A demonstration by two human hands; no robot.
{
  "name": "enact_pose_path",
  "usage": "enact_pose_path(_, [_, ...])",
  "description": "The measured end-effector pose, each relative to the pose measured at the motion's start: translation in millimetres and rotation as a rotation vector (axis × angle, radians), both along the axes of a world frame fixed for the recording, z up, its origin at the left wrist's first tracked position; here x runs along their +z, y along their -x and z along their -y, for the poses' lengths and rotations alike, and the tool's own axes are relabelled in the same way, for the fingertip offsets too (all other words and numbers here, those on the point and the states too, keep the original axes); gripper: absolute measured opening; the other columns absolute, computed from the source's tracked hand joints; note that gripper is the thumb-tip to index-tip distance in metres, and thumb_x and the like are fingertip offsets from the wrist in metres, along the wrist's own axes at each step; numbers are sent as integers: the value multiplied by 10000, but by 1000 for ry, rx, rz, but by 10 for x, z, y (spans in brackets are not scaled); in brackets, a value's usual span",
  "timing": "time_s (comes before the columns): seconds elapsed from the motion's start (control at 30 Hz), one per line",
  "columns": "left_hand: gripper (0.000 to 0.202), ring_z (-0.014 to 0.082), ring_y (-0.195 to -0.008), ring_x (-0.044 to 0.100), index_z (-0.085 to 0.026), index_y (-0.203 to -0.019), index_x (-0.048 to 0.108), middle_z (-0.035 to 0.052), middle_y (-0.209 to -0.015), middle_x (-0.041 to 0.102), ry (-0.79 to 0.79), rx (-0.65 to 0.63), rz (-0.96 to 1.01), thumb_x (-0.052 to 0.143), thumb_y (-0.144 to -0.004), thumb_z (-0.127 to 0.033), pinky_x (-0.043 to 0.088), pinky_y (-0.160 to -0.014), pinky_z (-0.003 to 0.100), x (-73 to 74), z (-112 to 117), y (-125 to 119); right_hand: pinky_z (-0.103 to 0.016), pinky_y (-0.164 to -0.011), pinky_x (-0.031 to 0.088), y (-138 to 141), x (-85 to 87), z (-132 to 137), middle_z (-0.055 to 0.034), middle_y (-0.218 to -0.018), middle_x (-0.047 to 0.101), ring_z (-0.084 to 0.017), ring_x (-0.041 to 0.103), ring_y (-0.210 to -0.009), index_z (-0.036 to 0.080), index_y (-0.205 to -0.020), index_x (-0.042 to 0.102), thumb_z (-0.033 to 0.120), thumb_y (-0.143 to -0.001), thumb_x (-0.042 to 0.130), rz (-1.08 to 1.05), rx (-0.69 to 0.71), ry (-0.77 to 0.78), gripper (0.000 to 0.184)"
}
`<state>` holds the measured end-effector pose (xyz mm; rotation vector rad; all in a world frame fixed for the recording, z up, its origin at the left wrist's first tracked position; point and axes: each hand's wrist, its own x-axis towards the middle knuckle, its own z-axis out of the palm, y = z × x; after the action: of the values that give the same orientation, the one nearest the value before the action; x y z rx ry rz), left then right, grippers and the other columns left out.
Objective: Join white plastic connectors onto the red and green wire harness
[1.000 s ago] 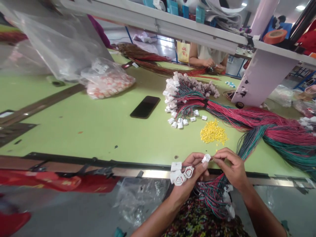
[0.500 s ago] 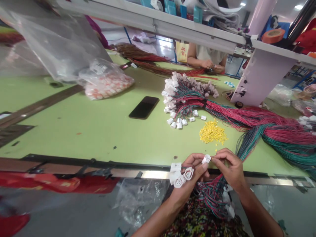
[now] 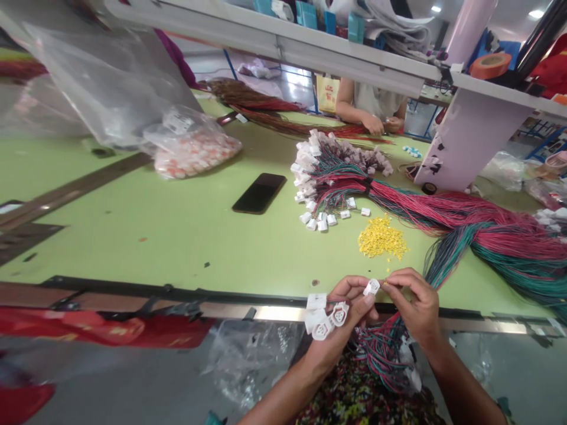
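Several white wire connectors [image 3: 321,329] are gathered in my left hand [image 3: 340,330]. Between its thumb and forefinger, one white connector [image 3: 371,287] is pinched with its slotted face turned toward me. Just right of that face, my right hand [image 3: 415,302] pinches a tiny yellow piece [image 3: 385,282] between thumb and forefinger, apart from the connector by a small gap. Red, green and dark wires [image 3: 381,354] hang below my hands onto my lap. A heap of small yellow pieces [image 3: 381,237] lies on the green table [image 3: 177,236] beyond my hands.
A thick bundle of red and green wires [image 3: 425,203] with white connectors lies across the right side. A black phone [image 3: 259,193] rests left of it. A clear bag of white and orange parts [image 3: 195,153] is farther left. Across the table sits another person [image 3: 374,106].
My right fingers have drawn back slightly from the pinched connector, and the yellow piece now shows between them. The other person's hands have moved a little.
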<state>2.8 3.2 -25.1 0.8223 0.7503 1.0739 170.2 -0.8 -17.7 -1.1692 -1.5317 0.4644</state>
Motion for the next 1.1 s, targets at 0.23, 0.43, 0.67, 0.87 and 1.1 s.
enact_pose_path(0.23, [343,102,-566,629,-164,-975,630,0,-665,716,-9,6,0,811,-828,-416,415,-499,175,-4,0,-1,-292,-763,544,-6,-34,3,-28,-896,681,-173,662,-851,248,-932,753,132,-907,715,-6,31,16,124])
enact_pose_path(0.43, [362,100,-578,639,-167,-963,635,-4,-705,709,-19,15,-14,828,-804,-429,416,-489,168,-11,-15,-4,-286,-755,530,-1,-46,6,-21,-862,674,-169,650,-828,235,-874,725,134,-897,711,-61,50,52,104])
enact_pose_path(0.67, [319,109,-606,661,-175,-965,653,2,-751,711,-40,14,-20,825,-808,-393,452,-501,175,-45,-16,-9,-291,-732,523,14,-34,-7,-25,-846,682,-179,647,-822,232,-893,744,155,-890,714,-72,20,76,83])
enact_pose_path(0.87, [259,149,-754,708,-185,-971,707,56,-965,775,-97,44,-68,821,-802,-345,557,-661,244,-37,-21,-17,-287,-770,529,28,26,26,-27,-873,665,-179,644,-857,224,-896,734,184,-914,684,-175,38,135,66])
enact_pose_path(1.1, [194,207,-889,722,-204,-972,727,51,-932,782,-154,112,-156,799,-809,-279,573,-812,318,-37,-7,-7,-272,-747,528,53,282,178,-39,-912,653,-170,632,-850,223,-956,718,214,-979,612,-98,144,172,110])
